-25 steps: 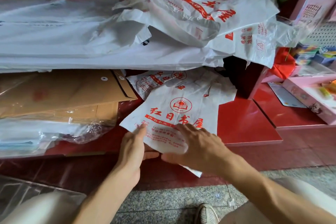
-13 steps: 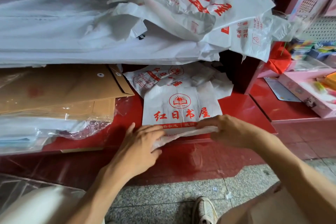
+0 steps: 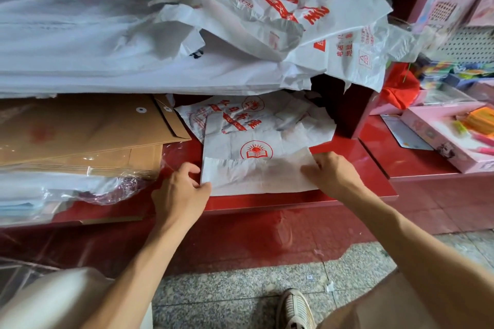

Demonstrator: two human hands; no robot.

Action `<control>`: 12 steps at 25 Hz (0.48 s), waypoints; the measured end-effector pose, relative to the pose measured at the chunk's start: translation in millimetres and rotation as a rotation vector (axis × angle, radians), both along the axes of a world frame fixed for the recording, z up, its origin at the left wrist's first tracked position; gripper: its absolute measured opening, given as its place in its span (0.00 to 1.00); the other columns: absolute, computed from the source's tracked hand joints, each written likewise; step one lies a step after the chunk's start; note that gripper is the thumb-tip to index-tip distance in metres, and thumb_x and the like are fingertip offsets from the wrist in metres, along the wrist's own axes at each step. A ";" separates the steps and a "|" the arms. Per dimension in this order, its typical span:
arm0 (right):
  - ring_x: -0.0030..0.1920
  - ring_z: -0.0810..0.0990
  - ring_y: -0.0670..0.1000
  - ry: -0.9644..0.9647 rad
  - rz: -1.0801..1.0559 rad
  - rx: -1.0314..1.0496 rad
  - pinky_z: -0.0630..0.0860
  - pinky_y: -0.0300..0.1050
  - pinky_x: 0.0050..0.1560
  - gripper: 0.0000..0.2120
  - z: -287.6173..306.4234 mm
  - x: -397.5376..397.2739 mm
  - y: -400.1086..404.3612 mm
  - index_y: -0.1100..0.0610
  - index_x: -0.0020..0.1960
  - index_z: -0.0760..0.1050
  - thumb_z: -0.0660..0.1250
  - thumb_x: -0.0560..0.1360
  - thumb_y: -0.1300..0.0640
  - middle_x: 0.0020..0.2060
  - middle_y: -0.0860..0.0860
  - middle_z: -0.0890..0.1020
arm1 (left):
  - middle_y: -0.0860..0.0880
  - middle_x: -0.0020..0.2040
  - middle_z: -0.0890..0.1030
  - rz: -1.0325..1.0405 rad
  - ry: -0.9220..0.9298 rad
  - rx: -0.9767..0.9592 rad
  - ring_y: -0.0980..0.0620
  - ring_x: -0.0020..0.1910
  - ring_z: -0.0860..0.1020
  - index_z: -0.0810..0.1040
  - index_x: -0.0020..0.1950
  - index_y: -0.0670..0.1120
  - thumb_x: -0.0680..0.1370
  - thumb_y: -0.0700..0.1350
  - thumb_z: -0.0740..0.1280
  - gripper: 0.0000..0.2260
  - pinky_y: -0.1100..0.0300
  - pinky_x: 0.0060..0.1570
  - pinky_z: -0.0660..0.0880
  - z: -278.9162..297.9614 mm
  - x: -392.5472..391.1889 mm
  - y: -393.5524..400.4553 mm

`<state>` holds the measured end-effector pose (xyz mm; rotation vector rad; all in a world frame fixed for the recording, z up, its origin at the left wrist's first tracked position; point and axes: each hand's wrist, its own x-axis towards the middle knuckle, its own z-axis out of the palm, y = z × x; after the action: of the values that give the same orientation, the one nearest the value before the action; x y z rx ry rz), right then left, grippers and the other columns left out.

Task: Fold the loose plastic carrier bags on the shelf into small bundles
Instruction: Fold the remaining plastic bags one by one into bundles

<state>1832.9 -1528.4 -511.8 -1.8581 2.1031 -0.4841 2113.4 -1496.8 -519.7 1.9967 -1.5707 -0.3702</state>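
Carrier bag, half-folded on the red shelf, pinched at its ends by left hand and right hand; brown envelopes beside, loose bags overhead.

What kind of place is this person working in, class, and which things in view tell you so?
Probably a stationery or book shop: printed carrier bags heaped on a red shelf, brown envelopes stacked alongside, and a pink stationery set on display.
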 end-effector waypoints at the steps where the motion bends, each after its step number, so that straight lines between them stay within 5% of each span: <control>1: 0.42 0.79 0.59 0.061 -0.042 -0.038 0.68 0.45 0.35 0.10 0.0 4.3 0.7 0.55 0.44 0.75 0.67 0.75 0.49 0.37 0.52 0.77 | 0.57 0.46 0.78 -0.057 -0.079 -0.082 0.48 0.52 0.78 0.76 0.59 0.51 0.73 0.47 0.71 0.15 0.48 0.59 0.73 -4.6 0.5 -0.6; 3: 0.50 0.77 0.59 0.184 -0.056 -0.204 0.69 0.47 0.42 0.16 2.4 11.1 5.0 0.55 0.55 0.72 0.69 0.75 0.47 0.48 0.52 0.77 | 0.51 0.64 0.76 -0.295 -0.191 -0.256 0.48 0.63 0.74 0.75 0.66 0.49 0.74 0.46 0.70 0.20 0.49 0.67 0.67 -11.3 -1.5 -0.8; 6: 0.57 0.74 0.58 0.188 0.202 -0.444 0.70 0.51 0.51 0.23 7.2 26.4 15.8 0.54 0.63 0.70 0.69 0.73 0.43 0.59 0.53 0.75 | 0.54 0.80 0.55 -0.619 -0.247 -0.127 0.53 0.78 0.53 0.63 0.76 0.54 0.75 0.66 0.56 0.31 0.51 0.76 0.44 -13.7 -12.6 0.4; 9: 0.78 0.50 0.56 0.356 0.450 -0.157 0.53 0.62 0.74 0.40 0.0 40.6 28.7 0.49 0.78 0.55 0.55 0.73 0.29 0.78 0.52 0.55 | 0.57 0.80 0.46 -0.648 -0.406 0.096 0.57 0.79 0.44 0.50 0.79 0.57 0.69 0.76 0.50 0.43 0.45 0.75 0.39 -20.6 -11.2 -4.2; 12: 0.79 0.38 0.54 0.499 0.502 0.087 0.34 0.66 0.74 0.47 -2.4 31.8 30.3 0.48 0.80 0.45 0.57 0.70 0.26 0.80 0.51 0.47 | 0.58 0.77 0.56 -0.604 -0.503 0.104 0.53 0.76 0.55 0.51 0.79 0.56 0.70 0.70 0.66 0.44 0.45 0.76 0.46 -12.8 -5.4 -6.0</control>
<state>1864.7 -1498.1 -514.2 -2.5289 1.7570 0.2068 2108.0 -1502.8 -532.5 1.7277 -2.5233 -0.1777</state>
